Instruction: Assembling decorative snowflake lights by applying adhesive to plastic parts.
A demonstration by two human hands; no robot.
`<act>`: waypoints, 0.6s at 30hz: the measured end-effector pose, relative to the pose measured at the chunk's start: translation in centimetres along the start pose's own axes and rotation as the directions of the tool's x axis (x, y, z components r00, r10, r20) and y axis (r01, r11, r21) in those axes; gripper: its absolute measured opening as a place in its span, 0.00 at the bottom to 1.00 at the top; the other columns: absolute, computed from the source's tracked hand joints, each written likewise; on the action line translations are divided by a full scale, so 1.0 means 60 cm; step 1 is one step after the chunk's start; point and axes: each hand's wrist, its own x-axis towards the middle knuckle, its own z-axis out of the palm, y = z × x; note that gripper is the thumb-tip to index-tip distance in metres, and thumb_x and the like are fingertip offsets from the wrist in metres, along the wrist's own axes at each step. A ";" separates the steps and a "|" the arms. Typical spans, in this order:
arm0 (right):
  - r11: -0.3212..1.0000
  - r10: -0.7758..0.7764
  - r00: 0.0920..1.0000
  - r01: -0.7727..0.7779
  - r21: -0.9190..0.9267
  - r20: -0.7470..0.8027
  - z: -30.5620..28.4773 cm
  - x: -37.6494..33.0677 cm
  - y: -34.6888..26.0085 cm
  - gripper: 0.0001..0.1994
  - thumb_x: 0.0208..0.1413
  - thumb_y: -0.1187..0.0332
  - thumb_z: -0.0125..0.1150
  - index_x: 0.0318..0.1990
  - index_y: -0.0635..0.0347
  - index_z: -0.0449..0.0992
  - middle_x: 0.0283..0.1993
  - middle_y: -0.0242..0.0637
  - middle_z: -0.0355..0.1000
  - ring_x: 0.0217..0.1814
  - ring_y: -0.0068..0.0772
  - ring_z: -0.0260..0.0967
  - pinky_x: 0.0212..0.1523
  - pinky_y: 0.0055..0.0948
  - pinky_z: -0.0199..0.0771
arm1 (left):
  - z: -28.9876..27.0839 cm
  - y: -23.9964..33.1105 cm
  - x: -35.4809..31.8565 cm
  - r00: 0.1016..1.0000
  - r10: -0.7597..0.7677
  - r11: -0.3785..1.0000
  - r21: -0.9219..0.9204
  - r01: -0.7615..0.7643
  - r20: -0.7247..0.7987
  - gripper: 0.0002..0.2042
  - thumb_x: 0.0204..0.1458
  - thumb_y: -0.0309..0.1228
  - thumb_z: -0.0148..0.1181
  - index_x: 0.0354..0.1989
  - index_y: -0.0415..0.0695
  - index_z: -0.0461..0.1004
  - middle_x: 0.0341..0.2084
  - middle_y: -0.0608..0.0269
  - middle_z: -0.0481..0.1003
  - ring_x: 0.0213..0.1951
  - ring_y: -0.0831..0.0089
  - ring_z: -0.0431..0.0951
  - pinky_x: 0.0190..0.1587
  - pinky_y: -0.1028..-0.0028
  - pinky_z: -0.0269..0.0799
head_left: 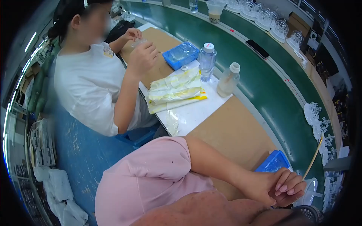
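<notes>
In the head view I see the left hand (279, 184) curled nearly closed where the stick (313, 159) juts out, grip unclear, the right hand out of sight; a careless wrist turn could knock the clear plastic (310, 191) beside it.

Noted just past the curled fingers of the left hand (283, 185): one slender, straight, yellow-tan stick (312, 160). Stands tilted, leaning to the right at the upper end. Vanishes behind the fingers at the lower end; cannot be confirmed as gripped. Noted close beside the same fingers: one colourless, see-through, curved-edged piece (310, 190), partly hidden, exact kind not determinable
</notes>
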 end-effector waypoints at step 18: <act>0.944 -0.036 0.998 0.015 0.329 0.059 0.007 0.030 0.036 0.19 0.66 0.58 0.39 0.23 0.56 0.60 0.20 0.36 0.61 0.17 0.24 0.55 0.20 0.19 0.60 | -0.019 -0.050 0.016 0.902 0.426 0.890 0.142 -0.433 0.074 0.16 0.62 0.39 0.49 0.43 0.38 0.54 0.36 0.56 0.65 0.38 0.63 0.70 0.42 0.71 0.66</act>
